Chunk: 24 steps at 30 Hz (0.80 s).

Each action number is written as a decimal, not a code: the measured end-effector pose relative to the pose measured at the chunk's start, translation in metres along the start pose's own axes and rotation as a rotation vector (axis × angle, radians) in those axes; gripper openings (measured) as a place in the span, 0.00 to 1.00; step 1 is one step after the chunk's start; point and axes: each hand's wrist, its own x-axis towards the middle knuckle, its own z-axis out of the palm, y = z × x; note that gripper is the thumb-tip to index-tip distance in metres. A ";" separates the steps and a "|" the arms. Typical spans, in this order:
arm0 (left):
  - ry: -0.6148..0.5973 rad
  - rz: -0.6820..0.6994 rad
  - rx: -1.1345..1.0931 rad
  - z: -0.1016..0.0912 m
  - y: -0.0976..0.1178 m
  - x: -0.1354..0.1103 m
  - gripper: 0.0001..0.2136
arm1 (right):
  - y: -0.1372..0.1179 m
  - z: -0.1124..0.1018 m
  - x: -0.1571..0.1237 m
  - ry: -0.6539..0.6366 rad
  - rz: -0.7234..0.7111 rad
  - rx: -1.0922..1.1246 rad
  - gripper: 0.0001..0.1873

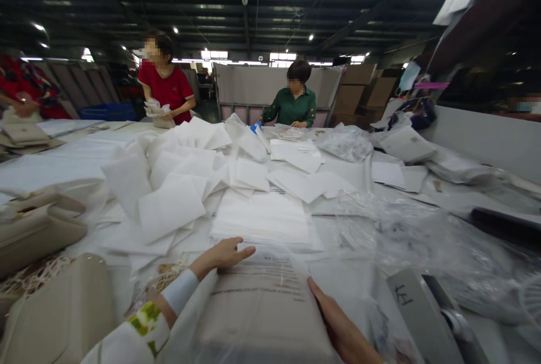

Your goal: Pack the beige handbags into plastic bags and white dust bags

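A clear plastic bag (264, 313) with printed lines of text lies in front of me, with a beige, flat-sided item inside. My left hand (228, 252) is at its far left corner, fingers and thumb stretched out and apart; whether it touches the plastic is hard to tell. Along the bag's right side, my right hand (342, 322) holds the edge, its thumb toward the top and its other fingers mostly hidden. Just beyond the bag is a stack of flat white sheets or pouches (262, 217).
Loose white sheets (171, 203) are heaped at centre left. Beige handbags (63, 307) lie at the left. Crumpled clear plastic (414, 234) and a grey device (425, 313) occupy the right. Across the table are a person in red (167, 85) and a person in green (293, 106).
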 end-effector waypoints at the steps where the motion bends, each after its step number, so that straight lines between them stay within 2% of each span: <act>1: -0.035 0.013 0.014 0.006 0.004 0.004 0.43 | -0.001 0.003 0.003 -0.049 0.022 0.027 0.37; 3: -0.091 0.017 0.029 0.016 0.009 0.012 0.45 | -0.003 0.008 0.006 -0.111 0.045 0.073 0.37; 6: -0.148 0.034 0.012 0.025 0.013 0.025 0.43 | -0.007 0.013 0.008 -0.111 0.016 0.105 0.34; 13: -0.299 0.235 -0.107 0.033 0.021 0.042 0.29 | -0.006 0.013 0.021 -0.155 -0.038 0.022 0.31; 17: -0.264 0.325 -0.069 0.045 0.033 0.051 0.25 | 0.008 0.014 0.044 -0.042 -0.108 -0.149 0.33; 20: -0.194 0.336 0.005 0.049 0.049 0.054 0.21 | 0.013 0.020 0.056 0.008 -0.103 -0.185 0.35; 22: -0.107 0.334 0.055 0.043 0.062 0.045 0.20 | 0.013 0.023 0.057 0.021 -0.100 -0.183 0.38; 24: -0.018 0.346 0.094 0.031 0.073 0.018 0.24 | 0.012 0.020 0.049 0.025 -0.102 -0.171 0.42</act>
